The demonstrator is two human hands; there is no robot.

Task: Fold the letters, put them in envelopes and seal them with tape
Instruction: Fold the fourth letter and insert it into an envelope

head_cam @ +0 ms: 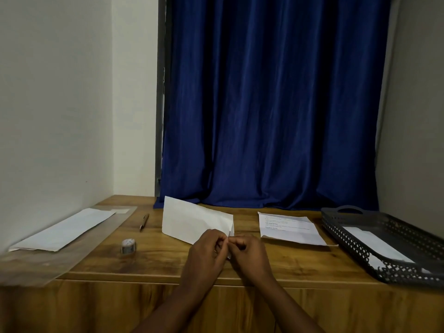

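Note:
A white envelope (192,219) stands tilted up off the wooden table (168,263) at the centre. My left hand (206,248) and my right hand (247,251) meet at its near right corner, and both pinch the paper edge there with curled fingers. To the right lies a printed letter (288,228), partly folded. A small roll of tape (129,246) sits on the table left of my hands. More white envelopes (64,230) lie on a clear plastic sleeve at the far left.
A pen (144,221) lies behind the tape roll. At the right edge stands a dark perforated tray (341,227) holding a white envelope (374,245). A blue curtain (276,104) hangs behind the table; a white wall closes the left side.

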